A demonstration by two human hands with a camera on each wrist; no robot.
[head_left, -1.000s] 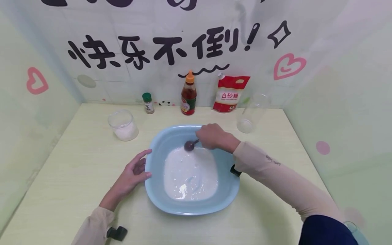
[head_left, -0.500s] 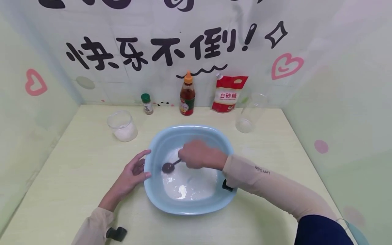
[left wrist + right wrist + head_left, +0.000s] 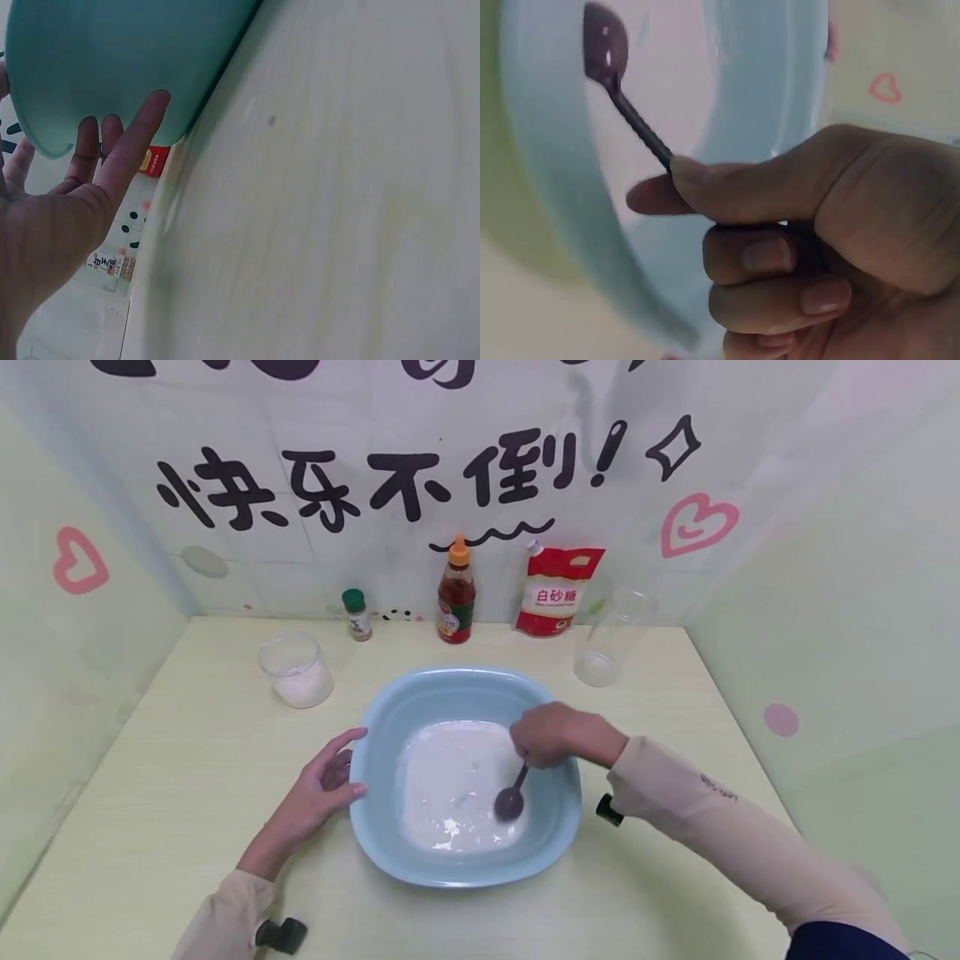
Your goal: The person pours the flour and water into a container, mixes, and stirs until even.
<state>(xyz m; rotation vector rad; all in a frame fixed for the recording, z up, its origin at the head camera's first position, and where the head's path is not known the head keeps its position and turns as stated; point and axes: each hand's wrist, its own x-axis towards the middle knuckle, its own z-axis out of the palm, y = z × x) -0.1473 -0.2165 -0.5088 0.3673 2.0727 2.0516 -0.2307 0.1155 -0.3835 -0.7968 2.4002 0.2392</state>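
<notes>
A light blue basin (image 3: pixel 465 870) stands on the table with a white liquid (image 3: pixel 450 777) inside. My right hand (image 3: pixel 558 735) grips a dark brown spoon (image 3: pixel 509 804) over the basin's right side. In the right wrist view, thumb and forefinger pinch the handle of the spoon (image 3: pixel 606 45), and the other fingers curl round it. The bowl of the spoon is at the liquid's right part; how deep it dips I cannot tell. On the basin's left, my left hand (image 3: pixel 318 789) touches the outer wall and rim. Its fingers spread fairly straight against the basin (image 3: pixel 112 67) in the left wrist view.
Behind the basin stand a glass jar (image 3: pixel 300 677) of white powder, a green-capped shaker (image 3: pixel 357 617), an orange-capped sauce bottle (image 3: pixel 456 597), a red and white sugar pouch (image 3: pixel 557 593) and a clear glass (image 3: pixel 607 647). Walls close in the table's back and sides.
My right hand has swept the spoon from the basin's far side to the left, then across to the right and nearer me. The left hand stays at the basin's side.
</notes>
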